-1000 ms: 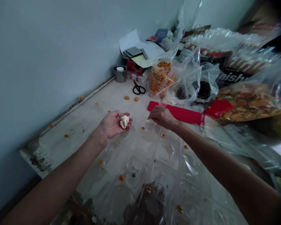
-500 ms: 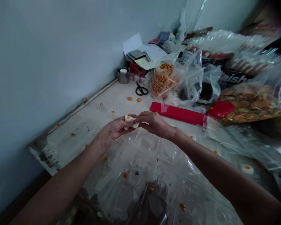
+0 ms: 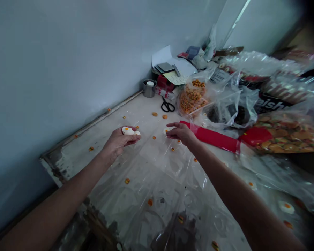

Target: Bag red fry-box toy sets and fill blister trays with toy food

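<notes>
My left hand (image 3: 121, 139) is closed around several miniature fried eggs (image 3: 128, 131), white with orange yolks, held between thumb and fingers above the left part of the table. To the right, my right hand (image 3: 181, 132) reaches over the plastic-covered table with its fingers apart. A single miniature fried egg (image 3: 166, 130) is at its fingertips, partly covered by them; it appears to rest on the sheet. Tiny burgers (image 3: 154, 137) lie scattered around both hands, one of them (image 3: 173, 149) just below the right hand.
A clear plastic sheet (image 3: 157, 188) covers the table (image 3: 112, 122). Behind are black scissors (image 3: 167, 105), a metal cup (image 3: 149, 89) and a bag of tiny burgers (image 3: 193, 99). A red strip (image 3: 216, 138) and a bag of larger pieces (image 3: 288, 134) lie right. A wall (image 3: 68, 69) borders the left.
My hands were together at the fried eggs; now they are apart. My right hand has moved right with one egg at its fingertips, while the left keeps the others. The view has shifted slightly.
</notes>
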The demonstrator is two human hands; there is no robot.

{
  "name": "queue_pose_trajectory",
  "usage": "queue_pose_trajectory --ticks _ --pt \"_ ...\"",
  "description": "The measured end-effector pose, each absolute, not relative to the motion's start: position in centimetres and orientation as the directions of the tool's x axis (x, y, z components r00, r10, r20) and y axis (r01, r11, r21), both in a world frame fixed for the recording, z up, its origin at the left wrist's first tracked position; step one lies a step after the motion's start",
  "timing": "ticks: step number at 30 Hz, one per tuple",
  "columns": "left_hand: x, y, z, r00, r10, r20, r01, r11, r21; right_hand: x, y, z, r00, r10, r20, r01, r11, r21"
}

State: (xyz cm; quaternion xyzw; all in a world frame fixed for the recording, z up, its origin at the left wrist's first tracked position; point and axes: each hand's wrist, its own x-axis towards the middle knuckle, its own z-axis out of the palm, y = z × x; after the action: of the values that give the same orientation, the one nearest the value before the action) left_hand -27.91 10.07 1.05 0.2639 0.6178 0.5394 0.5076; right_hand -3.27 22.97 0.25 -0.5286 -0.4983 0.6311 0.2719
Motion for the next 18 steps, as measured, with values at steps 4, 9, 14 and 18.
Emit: queue_pose_trajectory --ticks 4,9,14,18 --pt "-28.1 10.4 0.2 -0.357 0.854 -0.378 -0.276 0.291 0.916 -5.6 23.2 -0.6 -0.221 0.892 -0.393 0.225 -0.346 -0.911" --pt "-28.0 10.8 0.4 -0.187 0.893 -0.410 -0.413 0.307 0.858 -7.2 23.5 -1.2 -0.171 0.910 -0.377 0.307 -0.315 -0.898" --pt "-27.8 11.0 0.8 -0.153 0.898 -0.412 -0.485 0.295 0.823 -8.0 23.8 -1.7 -0.169 0.934 -0.315 0.435 -0.216 -0.874" --pt "-27.7 11.1 1.0 -0.151 0.885 -0.441 -0.457 0.333 0.825 -7.4 23.7 -1.5 -0.173 0.957 -0.231 0.562 -0.097 -0.821"
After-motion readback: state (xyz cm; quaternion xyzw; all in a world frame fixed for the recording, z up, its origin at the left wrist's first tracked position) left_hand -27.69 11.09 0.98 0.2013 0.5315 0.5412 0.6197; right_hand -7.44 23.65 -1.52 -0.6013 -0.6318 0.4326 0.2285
